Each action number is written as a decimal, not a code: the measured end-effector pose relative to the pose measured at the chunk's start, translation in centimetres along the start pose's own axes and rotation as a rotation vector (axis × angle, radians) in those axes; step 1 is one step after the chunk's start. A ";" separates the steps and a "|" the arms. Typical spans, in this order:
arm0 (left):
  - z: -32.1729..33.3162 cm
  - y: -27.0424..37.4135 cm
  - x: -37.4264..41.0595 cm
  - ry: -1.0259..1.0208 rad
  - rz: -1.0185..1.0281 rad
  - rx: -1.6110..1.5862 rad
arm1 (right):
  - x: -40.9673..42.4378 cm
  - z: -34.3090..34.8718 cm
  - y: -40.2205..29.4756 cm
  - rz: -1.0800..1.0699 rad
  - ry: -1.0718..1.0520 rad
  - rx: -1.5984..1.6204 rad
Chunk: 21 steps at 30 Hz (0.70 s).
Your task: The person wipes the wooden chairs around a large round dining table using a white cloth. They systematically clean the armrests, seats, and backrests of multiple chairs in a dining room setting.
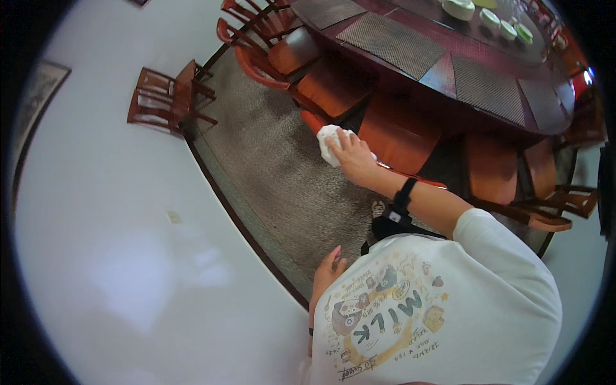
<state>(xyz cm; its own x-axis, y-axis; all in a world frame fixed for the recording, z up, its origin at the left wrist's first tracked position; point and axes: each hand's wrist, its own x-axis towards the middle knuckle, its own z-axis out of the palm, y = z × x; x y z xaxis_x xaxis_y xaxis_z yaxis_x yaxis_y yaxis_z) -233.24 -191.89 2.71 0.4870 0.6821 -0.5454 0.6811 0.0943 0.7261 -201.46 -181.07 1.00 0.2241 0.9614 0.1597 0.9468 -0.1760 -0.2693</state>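
My right hand (356,156) presses a crumpled white cloth (329,145) onto the curved top rail (313,121) of a reddish-brown wooden chair. The rail's other end shows beyond my forearm; its middle is hidden under the cloth and hand. That chair's seat (402,132) extends towards the table. A black strap with a small device is around my right forearm. My left hand (329,272) hangs low at my side, near the white wall, with nothing in it and its fingers slightly apart.
A dark red round table (447,96) carries woven placemats (392,42) and a turntable with white bowls (490,19). More wooden chairs (334,86) line its edge. Another chair (166,98) stands against the white wall (120,192). Grey carpet (269,168) covers the floor.
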 end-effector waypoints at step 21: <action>-7.8 6.3 12.7 -0.190 0.077 0.243 | 6.5 -0.6 0.0 -0.107 -0.054 0.341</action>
<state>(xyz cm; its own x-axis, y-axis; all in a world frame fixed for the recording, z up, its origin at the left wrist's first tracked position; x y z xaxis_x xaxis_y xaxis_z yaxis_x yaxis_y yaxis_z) -226.99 -176.96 3.60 0.6201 0.5305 -0.5780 0.7378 -0.1439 0.6595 -199.85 -174.97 2.57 0.1063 0.9820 0.1561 0.8310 -0.0015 -0.5563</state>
